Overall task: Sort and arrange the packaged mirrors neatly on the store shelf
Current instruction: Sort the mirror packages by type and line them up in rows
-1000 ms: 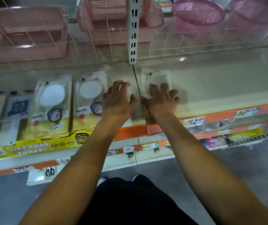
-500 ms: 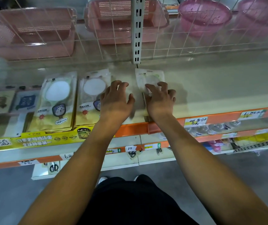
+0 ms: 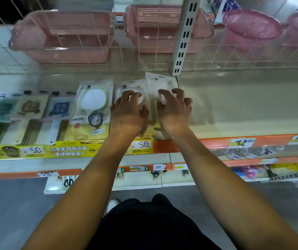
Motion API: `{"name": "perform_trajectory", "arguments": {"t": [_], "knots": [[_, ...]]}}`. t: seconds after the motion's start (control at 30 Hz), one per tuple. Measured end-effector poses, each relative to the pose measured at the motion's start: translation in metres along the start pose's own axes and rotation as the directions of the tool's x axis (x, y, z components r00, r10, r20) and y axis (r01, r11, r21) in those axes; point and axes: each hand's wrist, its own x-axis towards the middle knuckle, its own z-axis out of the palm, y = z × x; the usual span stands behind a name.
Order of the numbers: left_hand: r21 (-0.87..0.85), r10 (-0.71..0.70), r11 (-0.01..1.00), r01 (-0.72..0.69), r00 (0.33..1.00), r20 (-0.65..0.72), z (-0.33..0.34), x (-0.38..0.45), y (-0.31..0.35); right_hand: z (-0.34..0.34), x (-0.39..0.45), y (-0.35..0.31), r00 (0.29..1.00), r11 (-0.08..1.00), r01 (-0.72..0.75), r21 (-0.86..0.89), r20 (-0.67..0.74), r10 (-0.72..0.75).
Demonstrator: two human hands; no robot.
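Observation:
A row of packaged mirrors lies on the cream shelf. One yellow-and-white mirror pack with a round white mirror lies just left of my hands. My left hand rests with bent fingertips on the neighbouring mirror pack, covering most of it. My right hand holds a third, slightly tilted mirror pack, index finger and thumb pinching its plastic. That pack overlaps the right edge of the one under my left hand. The lower parts of both packs are hidden by my hands.
Several other flat packs fill the shelf's left end. Behind a wire grid stand pink baskets and round pink colanders. A slotted white upright rises behind my hands. Price labels line the orange shelf edge; lower shelves hold scissors.
My right hand has slid the third pack leftward across the shelf joint until it meets the pack under my left hand. Both hands' fingers have curled more.

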Motion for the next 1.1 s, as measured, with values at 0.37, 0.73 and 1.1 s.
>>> {"name": "perform_trajectory", "arguments": {"t": [0.37, 0.73, 1.1], "knots": [[0.003, -0.035, 0.999, 0.035, 0.999, 0.000, -0.040, 0.005, -0.086, 0.038, -0.016, -0.087, 0.997, 0.997, -0.037, -0.064, 0.062, 0.041], [-0.012, 0.074, 0.997, -0.073, 0.994, 0.087, -0.047, 0.000, -0.127, 0.059, -0.039, -0.104, 0.993, 0.979, -0.096, -0.182, 0.048, 0.106], [0.015, 0.104, 0.994, -0.106, 0.990, 0.091, -0.051, -0.020, -0.141, 0.073, -0.058, -0.094, 0.999, 0.986, -0.040, -0.159, 0.023, 0.044]]}}
